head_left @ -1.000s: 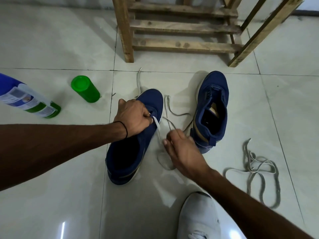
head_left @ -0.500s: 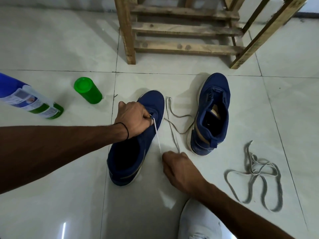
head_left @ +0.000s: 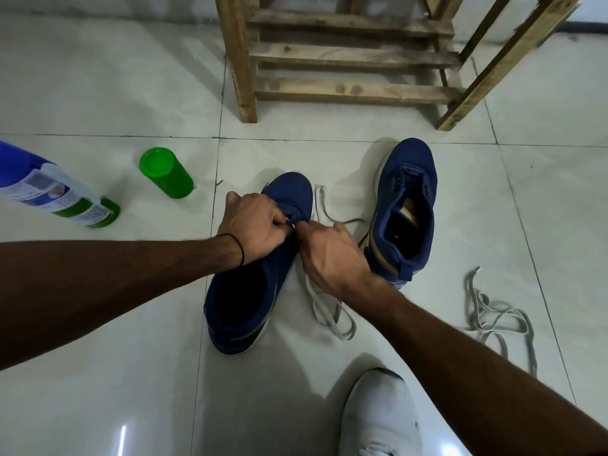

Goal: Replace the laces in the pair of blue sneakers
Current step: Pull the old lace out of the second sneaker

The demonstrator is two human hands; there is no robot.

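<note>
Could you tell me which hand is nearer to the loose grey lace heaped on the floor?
Right. The right hand pinches the white lace at the near blue sneaker, on the side towards the grey lace; the left hand grips that sneaker farther from it.

Left hand [head_left: 253, 225] close against right hand [head_left: 332, 255]

No text, brand or number can be read. The only printed thing is a white-and-blue label on the bottle [head_left: 56, 192], which lies well to the left of the left sneaker [head_left: 292, 192]. Its print is too blurred and small to make out.
</note>
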